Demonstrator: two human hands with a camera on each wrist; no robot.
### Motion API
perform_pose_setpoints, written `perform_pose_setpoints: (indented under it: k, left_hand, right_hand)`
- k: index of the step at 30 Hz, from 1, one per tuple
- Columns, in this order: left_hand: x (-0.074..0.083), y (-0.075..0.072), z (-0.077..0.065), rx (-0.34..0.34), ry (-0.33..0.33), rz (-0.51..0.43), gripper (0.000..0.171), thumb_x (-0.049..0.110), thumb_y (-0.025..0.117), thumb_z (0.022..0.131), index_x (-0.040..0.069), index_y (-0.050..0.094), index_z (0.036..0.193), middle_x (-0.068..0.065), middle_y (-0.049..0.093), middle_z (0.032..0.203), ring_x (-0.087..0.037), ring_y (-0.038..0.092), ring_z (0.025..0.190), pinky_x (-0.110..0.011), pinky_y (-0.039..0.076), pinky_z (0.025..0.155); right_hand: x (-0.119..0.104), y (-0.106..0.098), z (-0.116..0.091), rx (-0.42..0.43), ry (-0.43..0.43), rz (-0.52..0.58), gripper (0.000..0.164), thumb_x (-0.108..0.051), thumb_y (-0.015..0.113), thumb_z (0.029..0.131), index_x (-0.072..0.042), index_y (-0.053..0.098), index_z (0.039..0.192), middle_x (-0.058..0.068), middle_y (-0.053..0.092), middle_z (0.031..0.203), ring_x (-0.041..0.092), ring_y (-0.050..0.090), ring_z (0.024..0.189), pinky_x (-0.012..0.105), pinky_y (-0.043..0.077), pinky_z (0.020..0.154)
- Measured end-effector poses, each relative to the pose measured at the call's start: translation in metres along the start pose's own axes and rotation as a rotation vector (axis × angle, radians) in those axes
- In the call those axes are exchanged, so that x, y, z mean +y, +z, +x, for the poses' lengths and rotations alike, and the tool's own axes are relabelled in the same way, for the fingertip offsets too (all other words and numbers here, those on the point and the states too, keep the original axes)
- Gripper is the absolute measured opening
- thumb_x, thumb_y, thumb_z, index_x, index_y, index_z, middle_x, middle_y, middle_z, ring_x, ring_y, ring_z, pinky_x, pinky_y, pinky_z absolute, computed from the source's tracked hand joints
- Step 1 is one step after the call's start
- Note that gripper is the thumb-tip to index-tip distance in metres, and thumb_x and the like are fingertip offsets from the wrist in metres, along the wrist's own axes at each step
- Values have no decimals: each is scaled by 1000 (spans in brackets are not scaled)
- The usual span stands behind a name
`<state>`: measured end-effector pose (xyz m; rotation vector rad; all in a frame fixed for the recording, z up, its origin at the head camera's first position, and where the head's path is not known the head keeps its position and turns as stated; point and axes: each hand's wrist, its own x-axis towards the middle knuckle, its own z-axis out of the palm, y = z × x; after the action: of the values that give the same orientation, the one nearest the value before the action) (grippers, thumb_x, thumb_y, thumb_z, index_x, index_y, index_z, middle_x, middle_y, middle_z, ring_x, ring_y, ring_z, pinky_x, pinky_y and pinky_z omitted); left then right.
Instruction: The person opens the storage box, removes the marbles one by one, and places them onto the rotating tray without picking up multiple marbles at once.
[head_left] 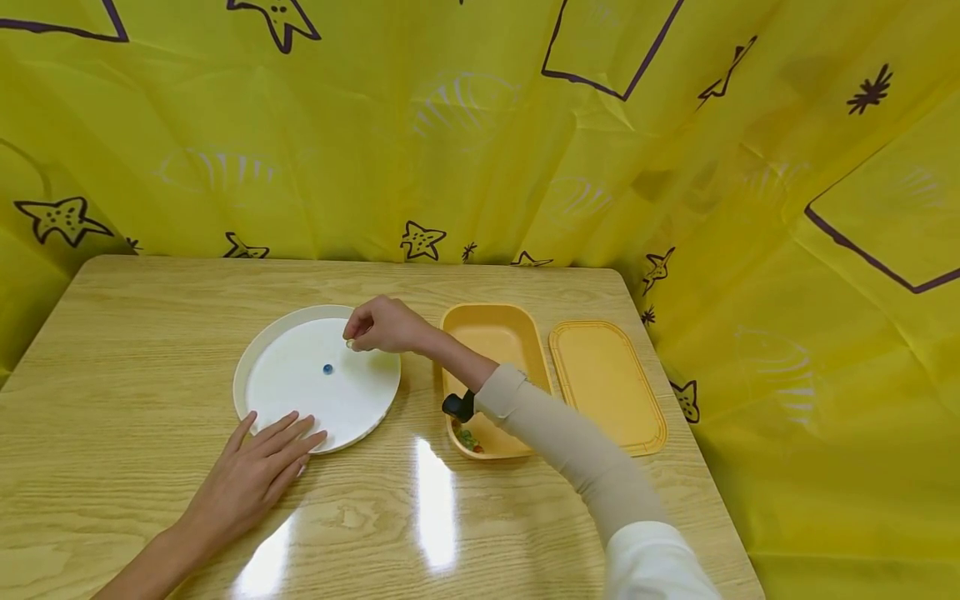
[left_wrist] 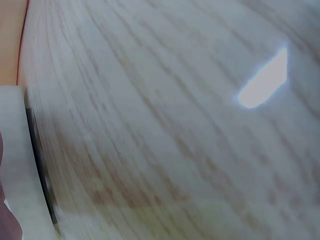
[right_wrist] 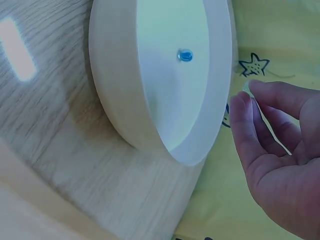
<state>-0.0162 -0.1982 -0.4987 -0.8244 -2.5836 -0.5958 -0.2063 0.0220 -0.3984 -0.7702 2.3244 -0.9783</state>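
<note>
The left hand [head_left: 258, 467] spreads over one tray [head_left: 288, 392] bearing one blue bead [head_left: 327, 369]; the right hand [head_left: 387, 325] pinches one pale bead [head_left: 349, 343].

One each: tray [head_left: 288, 375], tub [head_left: 491, 327], lid [head_left: 609, 387], blue bead [head_left: 327, 369], pale bead [head_left: 350, 343]

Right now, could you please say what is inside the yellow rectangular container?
Small green and reddish pieces lie in its near-left corner; the beige-sleeved right arm hides its middle.

Wooden table [head_left: 150, 333], white tray [head_left: 292, 367], yellow box [head_left: 502, 333], lid [head_left: 603, 375]
</note>
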Motion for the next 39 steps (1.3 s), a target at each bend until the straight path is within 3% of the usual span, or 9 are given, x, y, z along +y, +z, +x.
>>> perform_pose_setpoints:
  k: [5,14,31,39]
  left_hand:
    - [0,0,0,3,2,4,44,41,37,109,19,68,130,-9,63,134,-20,45,136,-55,17,116]
    - [-1,-1,1,-4,6,13,41,39,40,109,19,68,131,-8,63,134,-20,46,135,-56,18,115]
    - [-1,-1,-1,-15,-1,9,34,32,51,105,19,67,132,-9,62,135,-20,45,136,-54,15,117]
    - [-1,-1,-2,-21,-7,13,34,28,57,102,19,67,132,-8,62,136,-18,44,137,-54,16,117]
  right_hand:
    - [-2,10,10,-6,18,-20,7,-2,73,89,-4,75,96,3,70,86,8,58,75,16,49,65]
    - [1,27,20,-3,58,-31,10,3,72,87,-5,76,92,-1,66,79,8,56,69,15,47,60]
    - [9,42,23,3,108,-142,10,1,72,88,-8,76,93,-5,64,79,7,54,72,13,42,62]
    - [12,47,24,-1,93,-172,13,2,71,87,-9,76,93,-6,63,79,6,53,74,13,42,62]
